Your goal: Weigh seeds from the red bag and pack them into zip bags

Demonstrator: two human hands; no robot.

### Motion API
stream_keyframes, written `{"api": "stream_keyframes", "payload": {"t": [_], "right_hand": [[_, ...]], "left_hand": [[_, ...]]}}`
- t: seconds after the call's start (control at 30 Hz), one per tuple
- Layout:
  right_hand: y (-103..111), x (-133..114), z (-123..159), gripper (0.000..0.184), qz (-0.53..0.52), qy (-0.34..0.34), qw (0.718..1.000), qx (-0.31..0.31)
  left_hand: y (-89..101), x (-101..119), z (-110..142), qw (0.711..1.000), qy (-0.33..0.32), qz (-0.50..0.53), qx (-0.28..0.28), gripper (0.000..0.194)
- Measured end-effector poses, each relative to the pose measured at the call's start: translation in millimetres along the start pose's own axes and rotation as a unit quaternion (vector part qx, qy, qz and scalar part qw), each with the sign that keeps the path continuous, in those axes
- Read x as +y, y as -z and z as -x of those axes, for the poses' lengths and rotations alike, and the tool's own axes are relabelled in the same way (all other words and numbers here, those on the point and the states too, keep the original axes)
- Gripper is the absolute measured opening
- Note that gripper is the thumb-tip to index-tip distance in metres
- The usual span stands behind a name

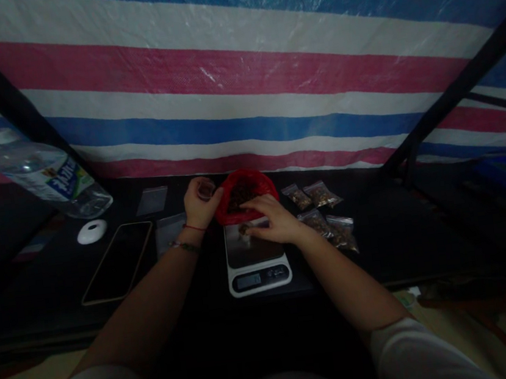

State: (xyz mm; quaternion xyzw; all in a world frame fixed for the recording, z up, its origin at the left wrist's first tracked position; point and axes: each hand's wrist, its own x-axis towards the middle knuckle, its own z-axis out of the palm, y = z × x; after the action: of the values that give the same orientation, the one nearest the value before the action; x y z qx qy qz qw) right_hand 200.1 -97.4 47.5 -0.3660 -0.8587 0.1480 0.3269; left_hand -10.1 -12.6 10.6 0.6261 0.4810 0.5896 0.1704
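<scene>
A white digital scale [257,270] with a steel platform sits on the dark table [425,236] in front of me. Behind it lies an open red bag [259,184] of brown bits. My left hand [199,205] holds a small clear cup at the bag's left rim. My right hand [269,219] reaches over the scale's far edge, fingers pinched on a small clump of brown bits just above the platform.
Several small filled clear bags [325,214] lie right of the scale. Empty clear bags [151,200] lie to the left, near a phone [118,261], a white round thing [92,231] and a tilted water bottle [51,177]. A striped tarp [239,74] hangs behind the table.
</scene>
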Motion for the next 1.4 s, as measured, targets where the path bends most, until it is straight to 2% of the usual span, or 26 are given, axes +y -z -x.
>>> {"api": "stream_keyframes", "payload": {"t": [0.13, 0.2, 0.37, 0.47, 0.53, 0.67, 0.73, 0.83, 0.93, 1.17, 1.23, 1.3, 1.4], "right_hand": [[3.7, 8.0, 0.7, 0.032, 0.019, -0.017, 0.992, 0.126], [3.2, 9.6, 1.0, 0.028, 0.025, -0.005, 0.988, 0.152], [-1.9, -4.4, 1.5, 0.029, -0.001, 0.055, 0.988, 0.141], [-2.9, -17.6, 1.3, 0.028, -0.015, 0.05, 0.991, 0.121], [-2.1, -22.7, 0.8, 0.027, -0.015, 0.033, 0.991, 0.125], [-0.4, -21.3, -1.4, 0.022, -0.006, -0.004, 0.983, 0.186], [-0.5, -17.9, -3.0, 0.017, -0.004, -0.008, 0.985, 0.173], [-2.3, -13.6, -5.5, 0.013, -0.014, -0.019, 0.993, 0.116], [-4.1, -11.4, -7.6, 0.01, -0.023, -0.043, 0.992, 0.114], [2.0, -11.1, -6.2, 0.012, -0.054, -0.031, 0.985, 0.159], [4.4, -7.5, -5.0, 0.018, -0.059, -0.044, 0.979, 0.191], [5.0, -0.9, -4.6, 0.022, -0.059, -0.055, 0.973, 0.218], [1.6, 12.4, -5.6, 0.024, -0.05, -0.059, 0.973, 0.216]], "left_hand": [[8.1, 13.1, 2.2, 0.995, -0.069, -0.071, -0.024, 0.044], [12.7, 21.7, 2.7, 0.987, -0.113, -0.109, -0.044, 0.047], [16.3, 44.4, 6.2, 0.956, -0.218, -0.149, -0.125, 0.049], [13.9, 56.5, 11.4, 0.939, -0.249, -0.171, -0.165, 0.046], [11.9, 62.7, 15.3, 0.93, -0.259, -0.183, -0.183, 0.045], [7.5, 71.2, 21.8, 0.928, -0.248, -0.183, -0.21, 0.044], [4.8, 74.6, 24.3, 0.924, -0.247, -0.188, -0.222, 0.043], [0.5, 78.6, 26.8, 0.914, -0.259, -0.197, -0.243, 0.04], [-2.9, 80.2, 27.8, 0.913, -0.261, -0.185, -0.254, 0.044], [-2.0, 73.2, 23.6, 0.929, -0.217, -0.169, -0.248, 0.047], [1.8, 64.5, 18.2, 0.939, -0.212, -0.168, -0.214, 0.05], [6.4, 51.8, 11.2, 0.956, -0.192, -0.161, -0.155, 0.053], [10.7, 28.5, 1.3, 0.98, -0.13, -0.137, -0.061, 0.047]]}}
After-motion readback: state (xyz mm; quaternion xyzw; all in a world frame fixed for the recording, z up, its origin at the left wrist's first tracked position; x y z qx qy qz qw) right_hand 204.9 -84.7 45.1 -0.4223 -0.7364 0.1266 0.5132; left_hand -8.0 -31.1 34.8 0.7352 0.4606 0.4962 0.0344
